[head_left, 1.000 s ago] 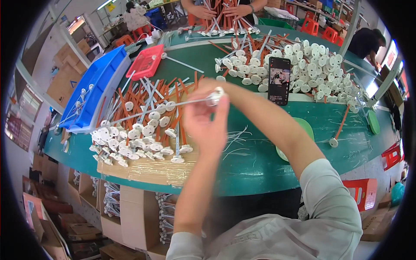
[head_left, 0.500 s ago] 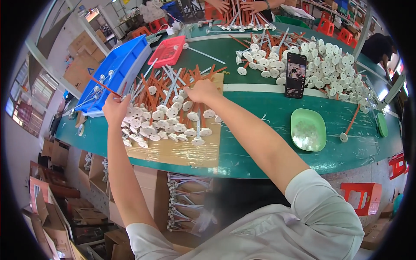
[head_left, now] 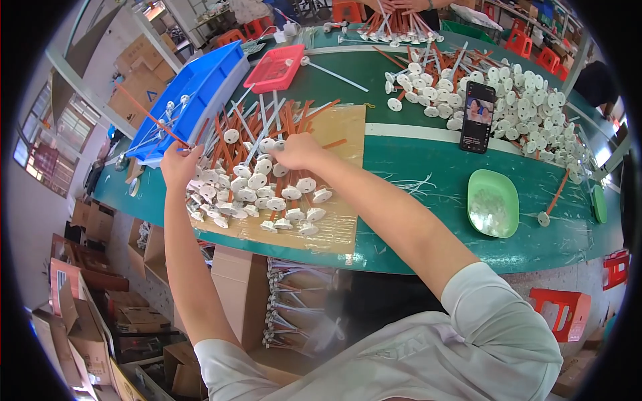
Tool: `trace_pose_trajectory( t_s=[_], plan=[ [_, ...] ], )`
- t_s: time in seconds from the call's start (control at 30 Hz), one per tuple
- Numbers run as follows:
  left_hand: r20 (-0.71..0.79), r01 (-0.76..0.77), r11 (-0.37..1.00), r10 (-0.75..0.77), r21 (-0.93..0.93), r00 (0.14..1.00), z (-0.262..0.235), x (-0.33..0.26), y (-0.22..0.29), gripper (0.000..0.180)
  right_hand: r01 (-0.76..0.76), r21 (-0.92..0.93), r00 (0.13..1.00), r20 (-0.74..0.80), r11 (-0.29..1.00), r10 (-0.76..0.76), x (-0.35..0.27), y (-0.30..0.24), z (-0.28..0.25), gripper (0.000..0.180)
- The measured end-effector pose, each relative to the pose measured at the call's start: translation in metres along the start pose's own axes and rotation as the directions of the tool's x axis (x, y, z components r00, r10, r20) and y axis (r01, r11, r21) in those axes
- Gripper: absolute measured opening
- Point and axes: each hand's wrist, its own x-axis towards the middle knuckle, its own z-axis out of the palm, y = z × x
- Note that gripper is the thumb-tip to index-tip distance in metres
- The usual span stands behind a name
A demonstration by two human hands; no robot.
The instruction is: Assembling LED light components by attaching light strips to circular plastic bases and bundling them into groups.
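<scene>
Centre frame, my right hand point(head_left: 297, 150) is pinching white-disc rods point(head_left: 267, 180); my left hand point(head_left: 177, 164) is gripping an orange rod point(head_left: 150, 117); sorting is under way; next calls for lifting clear.

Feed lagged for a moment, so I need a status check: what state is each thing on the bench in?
Left hand: gripping an orange rod.
Right hand: resting on the pile of white discs.
Phone: screen lit, lying flat.
Green bowl: holds small pale parts.
Red tray: holds one rod.

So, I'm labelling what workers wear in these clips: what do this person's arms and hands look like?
Both forearms are bare, with no gloves, watch or rings visible on the left hand or the right hand. A light grey short-sleeved shirt covers the shoulders, its sleeves ending above the elbows.
</scene>
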Motion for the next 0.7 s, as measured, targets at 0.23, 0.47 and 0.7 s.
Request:
trace_pose_trajectory(
  t_s=[0.23, 0.47, 0.7],
  plan=[
    [-0.118, 0.001, 1.0, -0.001, -0.005, 0.993, 0.0, -0.015, -0.005, 0.048, 0.153, -0.427, 0.851, -0.401, 0.891, -0.338, -0.002, 0.001, 0.0, 0.053],
    [-0.128, -0.033, 0.999, 0.03, -0.019, 0.991, 0.003, -0.025, 0.011, 0.047, 0.698, -0.179, 0.666, -0.193, 0.693, -0.721, 0.034, 0.034, -0.019, 0.034],
    [-0.215, -0.081, 0.997, 0.078, -0.004, 0.974, -0.008, -0.033, 0.032, 0.044, 0.761, -0.12, 0.608, -0.211, 0.638, -0.765, -0.008, 0.026, -0.026, 0.019]
  ],
)
